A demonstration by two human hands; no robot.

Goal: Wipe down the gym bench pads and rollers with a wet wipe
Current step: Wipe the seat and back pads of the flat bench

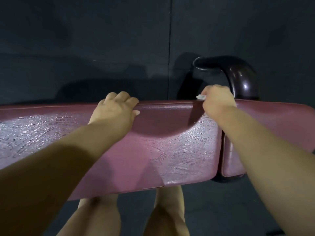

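Forearms (51,159) reach across the long pad (153,150), which is wet-streaked and seemingly mostly wiped. The left hand (117,108) curls over its far edge; the right hand (218,101) pinches the wet wipe (200,97) there. The roller (242,79) likely remains.

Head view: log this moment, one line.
left hand: grips bench pad far edge | right hand: holds wet wipe at far edge | top: wet streaks

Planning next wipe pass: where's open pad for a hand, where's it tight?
Free: long pad between left hand and right hand, and its wide stretch left of the left forearm. Tight: far edge by the pad seam, where right hand, wet wipe and black curved bar bunch.
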